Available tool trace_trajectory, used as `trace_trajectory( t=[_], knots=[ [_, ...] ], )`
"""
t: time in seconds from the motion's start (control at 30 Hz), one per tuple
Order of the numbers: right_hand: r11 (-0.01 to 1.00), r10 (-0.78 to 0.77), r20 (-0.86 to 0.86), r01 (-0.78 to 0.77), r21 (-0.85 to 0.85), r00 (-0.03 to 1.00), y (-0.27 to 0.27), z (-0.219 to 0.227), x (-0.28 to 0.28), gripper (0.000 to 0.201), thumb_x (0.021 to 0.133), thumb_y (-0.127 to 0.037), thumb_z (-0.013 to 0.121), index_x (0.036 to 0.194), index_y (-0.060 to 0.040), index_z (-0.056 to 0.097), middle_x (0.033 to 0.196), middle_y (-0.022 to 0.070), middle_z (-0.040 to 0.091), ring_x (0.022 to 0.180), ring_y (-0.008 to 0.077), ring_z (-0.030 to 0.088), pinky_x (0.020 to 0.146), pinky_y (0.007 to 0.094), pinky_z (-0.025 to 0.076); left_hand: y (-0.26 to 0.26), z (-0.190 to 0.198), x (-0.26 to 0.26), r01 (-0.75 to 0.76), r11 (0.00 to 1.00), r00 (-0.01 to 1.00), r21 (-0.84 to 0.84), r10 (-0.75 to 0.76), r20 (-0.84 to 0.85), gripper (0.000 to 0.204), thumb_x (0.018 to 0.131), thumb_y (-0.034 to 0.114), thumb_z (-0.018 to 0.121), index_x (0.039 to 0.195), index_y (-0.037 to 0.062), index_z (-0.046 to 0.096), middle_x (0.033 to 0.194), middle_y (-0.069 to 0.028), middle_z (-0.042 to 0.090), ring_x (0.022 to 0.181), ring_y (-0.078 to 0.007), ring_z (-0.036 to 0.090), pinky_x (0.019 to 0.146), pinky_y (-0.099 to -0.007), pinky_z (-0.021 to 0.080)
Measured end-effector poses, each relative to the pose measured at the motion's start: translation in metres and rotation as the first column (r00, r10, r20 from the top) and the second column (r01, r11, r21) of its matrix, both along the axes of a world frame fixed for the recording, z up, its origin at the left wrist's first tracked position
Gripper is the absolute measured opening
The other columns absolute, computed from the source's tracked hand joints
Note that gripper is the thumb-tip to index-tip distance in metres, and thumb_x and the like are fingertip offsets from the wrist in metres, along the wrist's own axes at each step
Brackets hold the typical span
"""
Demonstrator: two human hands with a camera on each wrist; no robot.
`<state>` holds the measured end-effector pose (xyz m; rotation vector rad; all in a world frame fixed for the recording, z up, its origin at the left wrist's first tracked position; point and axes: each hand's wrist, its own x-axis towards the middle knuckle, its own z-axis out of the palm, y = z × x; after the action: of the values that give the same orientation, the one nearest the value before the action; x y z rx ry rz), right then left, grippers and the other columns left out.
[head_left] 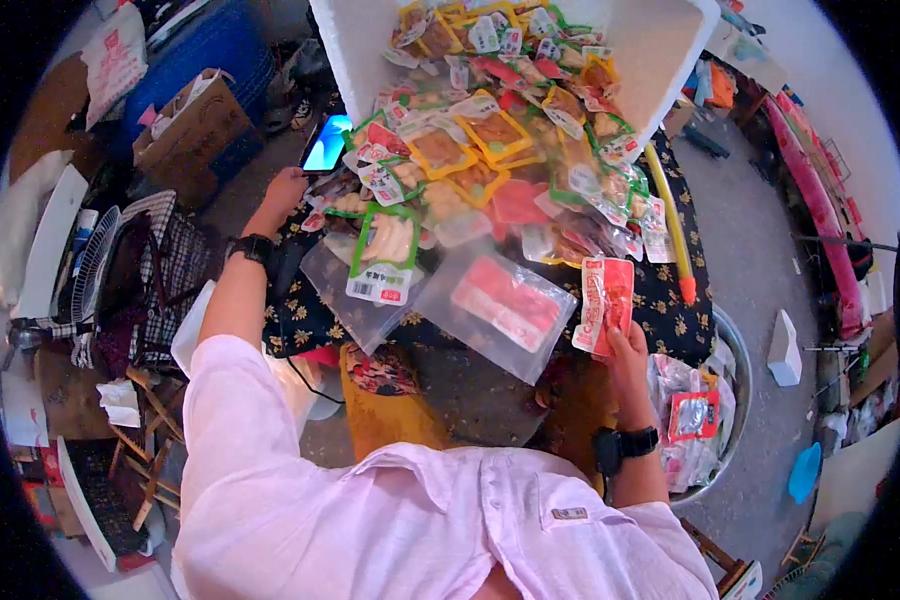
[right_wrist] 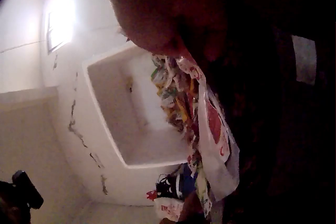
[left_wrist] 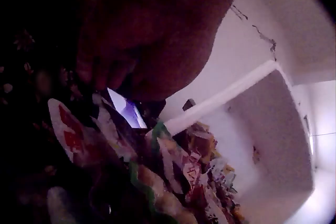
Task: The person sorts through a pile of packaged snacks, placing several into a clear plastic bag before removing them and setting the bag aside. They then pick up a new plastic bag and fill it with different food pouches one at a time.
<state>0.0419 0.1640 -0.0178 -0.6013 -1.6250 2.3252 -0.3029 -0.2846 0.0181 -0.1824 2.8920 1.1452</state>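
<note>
My left hand (head_left: 285,190) is at the table's left edge, its fingers at the near corner of a phone (head_left: 328,145) with a lit blue screen. In the left wrist view the phone (left_wrist: 126,109) shows just past the curled fingers. My right hand (head_left: 628,355) pinches the lower edge of a red-and-white food packet (head_left: 604,300) between thumb and fingers. Beside that packet, a clear plastic bag (head_left: 440,318) with a red packet (head_left: 505,300) in it lies over the table's front edge. A green-edged packet of pale food (head_left: 385,250) lies to its left.
A white foam box (head_left: 670,60) lies tipped towards me, with a heap of packets (head_left: 490,140) spilling onto the flowered tablecloth (head_left: 685,330). A yellow stick (head_left: 672,220) lies at the right. Below it stands a metal basin (head_left: 738,400) with bagged packets.
</note>
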Motion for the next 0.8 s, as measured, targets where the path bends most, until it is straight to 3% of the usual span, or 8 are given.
trace_trajectory(
  t=[0.1, 0.2, 0.37, 0.43, 0.5, 0.57, 0.8],
  knots=[
    [0.998, 0.013, -0.015, -0.014, -0.060, 1.000, -0.003, 0.010, 0.002, 0.023, 0.079, -0.008, 0.046, 0.102, -0.0016, 0.046, 0.092, 0.0055, 0.054, 0.077, 0.0127, 0.055, 0.065, 0.0249, 0.046, 0.005, 0.002, 0.024, 0.067, 0.991, 0.951, -0.117, -0.099, -0.294, 0.032, 0.072, 0.016, 0.050, 0.102, 0.0028, 0.049, 0.091, -0.0132, 0.056, 0.078, -0.0205, 0.054, 0.066, -0.0314, 0.042],
    [0.997, 0.025, -0.052, -0.029, -0.075, 0.998, -0.002, 0.004, 0.005, 0.023, 0.079, -0.007, 0.047, 0.101, -0.0015, 0.046, 0.092, 0.0057, 0.054, 0.077, 0.0130, 0.055, 0.066, 0.0253, 0.046, 0.050, 0.041, 0.093, 0.119, 0.991, 0.934, 0.061, -0.091, -0.345, 0.029, 0.072, 0.014, 0.049, 0.099, 0.0029, 0.050, 0.090, -0.0136, 0.055, 0.079, -0.0232, 0.054, 0.068, -0.0332, 0.042],
    [0.994, 0.058, -0.102, -0.067, -0.084, 0.993, 0.000, 0.009, 0.016, 0.022, 0.078, -0.005, 0.047, 0.099, -0.0005, 0.048, 0.091, 0.0064, 0.055, 0.078, 0.0131, 0.054, 0.069, 0.0258, 0.045, 0.104, 0.036, 0.176, 0.335, 0.937, 0.780, -0.100, -0.336, -0.528, 0.023, 0.072, 0.013, 0.050, 0.094, 0.0037, 0.050, 0.085, -0.0150, 0.054, 0.081, -0.0293, 0.052, 0.072, -0.0347, 0.041],
    [0.993, 0.057, -0.144, -0.071, -0.094, 0.988, -0.002, 0.017, 0.020, 0.021, 0.078, -0.004, 0.046, 0.098, -0.0002, 0.048, 0.090, 0.0067, 0.055, 0.078, 0.0134, 0.054, 0.070, 0.0259, 0.044, 0.132, 0.032, 0.211, 0.477, 0.876, 0.712, -0.074, -0.435, -0.551, 0.022, 0.072, 0.015, 0.051, 0.091, 0.0037, 0.051, 0.086, -0.0149, 0.054, 0.082, -0.0299, 0.051, 0.072, -0.0347, 0.040],
    [0.990, 0.049, -0.177, -0.072, -0.125, 0.983, -0.003, 0.022, 0.023, 0.021, 0.077, -0.003, 0.046, 0.098, 0.0001, 0.048, 0.090, 0.0070, 0.056, 0.078, 0.0136, 0.054, 0.071, 0.0262, 0.044, 0.154, 0.015, 0.236, 0.599, 0.797, 0.697, -0.077, -0.566, -0.441, 0.026, 0.072, 0.016, 0.052, 0.094, 0.0022, 0.048, 0.093, -0.0141, 0.051, 0.088, -0.0263, 0.050, 0.075, -0.0328, 0.040],
    [0.981, 0.034, -0.194, -0.070, -0.182, 0.980, -0.003, 0.023, 0.029, 0.021, 0.077, -0.002, 0.046, 0.098, 0.0006, 0.048, 0.090, 0.0074, 0.056, 0.079, 0.0140, 0.054, 0.072, 0.0269, 0.044, 0.181, 0.022, 0.267, 0.657, 0.749, 0.642, -0.084, -0.615, -0.458, 0.027, 0.071, 0.018, 0.053, 0.092, 0.0018, 0.049, 0.093, -0.0144, 0.051, 0.089, -0.0290, 0.049, 0.077, -0.0349, 0.039],
    [0.955, 0.110, -0.232, -0.167, -0.244, 0.967, -0.012, 0.024, 0.044, 0.022, 0.078, 0.000, 0.043, 0.099, 0.0032, 0.046, 0.097, 0.0113, 0.053, 0.085, 0.0175, 0.053, 0.075, 0.0299, 0.044, 0.230, -0.008, 0.304, 0.692, 0.695, 0.613, -0.197, -0.709, -0.349, 0.034, 0.067, 0.028, 0.056, 0.091, 0.0041, 0.053, 0.090, -0.0144, 0.052, 0.087, -0.0309, 0.047, 0.073, -0.0393, 0.040]
  ],
)
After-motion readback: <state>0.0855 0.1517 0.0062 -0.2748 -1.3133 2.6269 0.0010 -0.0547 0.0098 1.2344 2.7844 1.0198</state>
